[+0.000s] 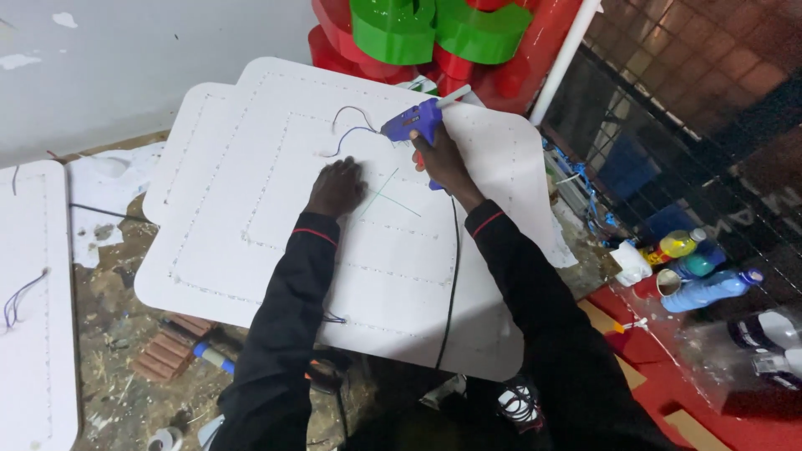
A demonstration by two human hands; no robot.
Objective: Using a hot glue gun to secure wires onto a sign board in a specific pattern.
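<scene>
A large white board (251, 250) with rounded corners and dotted hole lines lies in front of me. My right hand (440, 160) grips a blue glue gun (413, 124), its nozzle aimed left toward thin blue and white wires (347, 129) on the board. The gun's black cord (452, 284) trails down across the board. My left hand (337, 187) rests flat on the board beside the wires, fingers curled down, holding nothing.
A second white board (33, 301) lies at the left. Red and green moulded letters (434, 29) stand behind. Plastic bottles (702, 284) sit at the right on a red sheet. Bricks (171, 351) and scraps litter the dirt floor below.
</scene>
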